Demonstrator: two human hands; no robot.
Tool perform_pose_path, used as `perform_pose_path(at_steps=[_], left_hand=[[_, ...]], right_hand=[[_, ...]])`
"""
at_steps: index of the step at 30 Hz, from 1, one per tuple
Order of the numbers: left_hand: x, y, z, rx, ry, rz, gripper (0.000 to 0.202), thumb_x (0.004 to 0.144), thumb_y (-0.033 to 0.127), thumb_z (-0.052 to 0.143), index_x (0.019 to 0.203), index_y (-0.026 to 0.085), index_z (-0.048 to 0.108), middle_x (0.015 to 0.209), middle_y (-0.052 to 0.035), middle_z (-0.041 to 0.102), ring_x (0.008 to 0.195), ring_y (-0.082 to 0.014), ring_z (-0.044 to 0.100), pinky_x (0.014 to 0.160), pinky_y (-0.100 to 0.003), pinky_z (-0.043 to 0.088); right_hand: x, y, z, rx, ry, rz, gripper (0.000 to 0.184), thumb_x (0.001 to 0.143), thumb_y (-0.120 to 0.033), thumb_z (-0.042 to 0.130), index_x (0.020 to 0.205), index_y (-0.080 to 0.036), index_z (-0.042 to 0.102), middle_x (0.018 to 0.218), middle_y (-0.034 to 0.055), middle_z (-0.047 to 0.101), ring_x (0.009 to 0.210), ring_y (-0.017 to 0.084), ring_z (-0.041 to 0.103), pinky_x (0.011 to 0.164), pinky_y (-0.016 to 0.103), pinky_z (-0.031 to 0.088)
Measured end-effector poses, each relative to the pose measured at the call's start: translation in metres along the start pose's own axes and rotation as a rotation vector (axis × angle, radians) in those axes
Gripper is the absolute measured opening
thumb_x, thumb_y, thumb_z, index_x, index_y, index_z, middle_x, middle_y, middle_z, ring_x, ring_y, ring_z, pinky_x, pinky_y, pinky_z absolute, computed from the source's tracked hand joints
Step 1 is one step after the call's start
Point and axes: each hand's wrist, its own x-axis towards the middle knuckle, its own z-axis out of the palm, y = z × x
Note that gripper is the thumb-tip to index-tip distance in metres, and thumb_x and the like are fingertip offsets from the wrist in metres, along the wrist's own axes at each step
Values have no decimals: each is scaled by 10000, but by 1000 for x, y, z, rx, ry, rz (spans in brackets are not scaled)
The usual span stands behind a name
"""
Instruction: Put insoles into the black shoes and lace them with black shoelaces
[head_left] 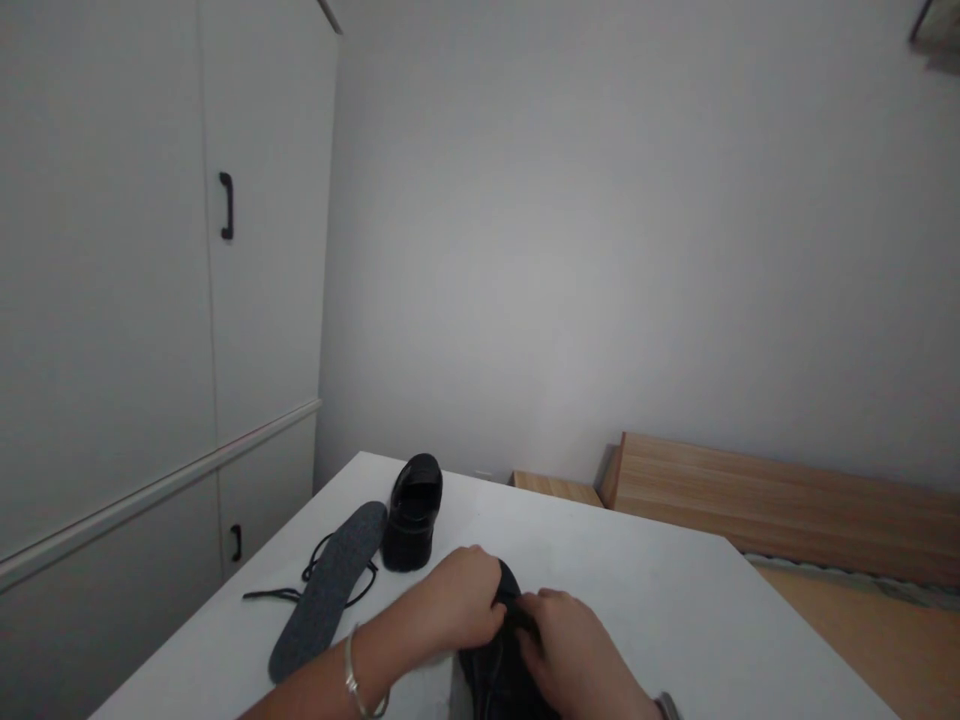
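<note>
A black shoe (pixel 501 668) lies on the white table (pixel 660 600) at the bottom of the view, mostly hidden by both hands. My left hand (pixel 457 600), with a bracelet on its wrist, grips the shoe's far end. My right hand (pixel 574 645) holds the shoe from the right, its fingers pinched near the top; what they pinch is too dark to tell. A second black shoe (pixel 414 512) stands farther back on the table. Left of it lies a grey insole (pixel 326 590) with a black shoelace (pixel 300 585) under and beside it.
White cupboard doors with black handles (pixel 226 205) fill the left side. A plain wall stands behind the table. A wooden bed frame (pixel 750 495) runs along the right, beyond the table's edge.
</note>
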Motion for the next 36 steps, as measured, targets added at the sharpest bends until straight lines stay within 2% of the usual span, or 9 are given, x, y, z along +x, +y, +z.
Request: perform_pose_path(at_steps=[6,11,15,18,20,25,29,33,36], left_hand=[[34,-1,4,47,-122,40,205,535,21,680,699,125,746,773,-183,740,764,-328,699,708,-366,541],[26,-4,6,3,-54,42,147,616,56,645,717,102,741,807,-220,733,797,-379,694,728,-446,533],[15,-5,2,-154,104,29,179,770,148,559,821,133,731,839,-149,745,832,-307,698,741,-378,529],[8,-2,-1,-353,162,61,227,873,219,482,916,152,695,807,-67,746,755,-183,702,663,-230,519],[4,3,-2,-560,196,66,218,870,236,489,874,141,685,742,-56,732,685,-166,695,601,-204,504],[0,11,-7,-899,248,24,105,823,238,554,862,152,602,690,-49,710,626,-189,693,557,-231,506],[14,-5,-3,-619,189,-3,192,932,236,417,977,153,585,781,-58,723,692,-174,695,629,-246,513],[33,-27,16,-368,108,-24,64,717,113,669,777,134,657,797,-83,702,813,-244,656,743,-314,472],[41,-33,28,-312,61,-4,81,682,74,667,713,144,643,810,-68,675,835,-238,621,746,-303,445]], right_hand=[[15,-12,9,-153,-24,14,407,825,58,401,950,-142,733,890,153,739,836,291,713,713,345,501],[10,-7,12,-113,88,30,358,853,13,426,923,-171,726,922,129,715,835,268,696,699,329,495],[7,3,18,378,364,-39,171,880,-128,517,821,-176,671,878,80,688,823,227,653,725,309,489],[5,5,21,872,414,-6,198,890,-342,574,801,-180,646,744,48,674,677,203,632,612,283,497],[3,4,19,1101,421,30,267,829,-440,650,793,-175,657,729,49,679,671,212,643,595,285,514],[-2,-2,11,1145,508,22,300,807,-456,678,831,-156,679,777,81,700,675,208,653,623,298,535],[-3,-4,6,1051,574,-7,259,833,-418,641,813,-161,663,774,78,684,696,209,655,613,290,538],[-6,-6,-1,1041,584,-17,244,846,-408,637,828,-165,649,749,60,663,696,202,656,600,274,543],[-12,-8,-10,1032,601,-40,227,867,-386,633,916,-165,658,795,60,668,740,200,669,633,272,557]])
